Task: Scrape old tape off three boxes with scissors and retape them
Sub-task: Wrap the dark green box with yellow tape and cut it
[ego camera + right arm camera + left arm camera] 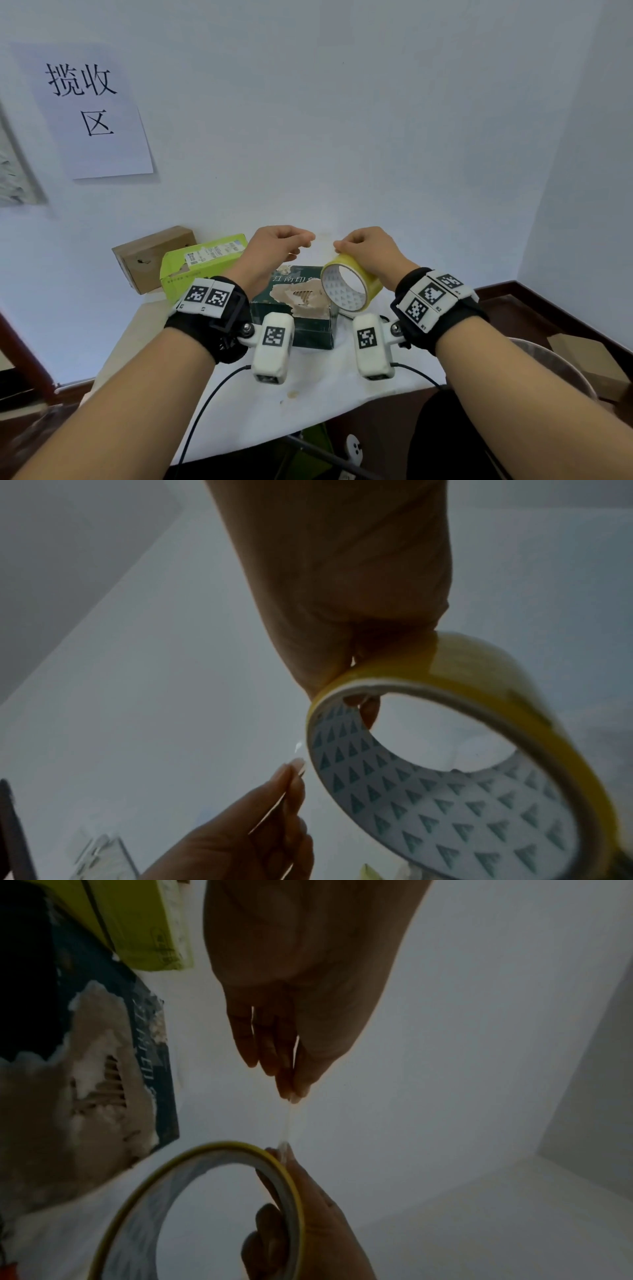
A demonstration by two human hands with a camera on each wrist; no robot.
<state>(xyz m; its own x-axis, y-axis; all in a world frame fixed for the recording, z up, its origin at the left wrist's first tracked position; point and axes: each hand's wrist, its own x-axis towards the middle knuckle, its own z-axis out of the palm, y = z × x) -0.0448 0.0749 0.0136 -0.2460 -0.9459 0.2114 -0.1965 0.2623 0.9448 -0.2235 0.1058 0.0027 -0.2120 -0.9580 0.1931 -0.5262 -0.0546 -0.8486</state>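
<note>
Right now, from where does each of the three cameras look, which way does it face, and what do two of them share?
Head: on the person's head, facing forward and down at the dark green box; both forearms and hands show.
Left wrist: along the left hand toward the wall; right fingers too.
Right wrist: along the right hand gripping the tape roll.
Shared: both wrist views show the roll and the left hand pinching its tape end.

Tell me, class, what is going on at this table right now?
A person is starting to pull tape. The right hand holds a yellow tape roll above the dark green box, whose top is torn and scraped. The left hand pinches the clear free end of the tape, a short strip drawn out from the roll. A light green box and a brown box sit behind on the white table.
</note>
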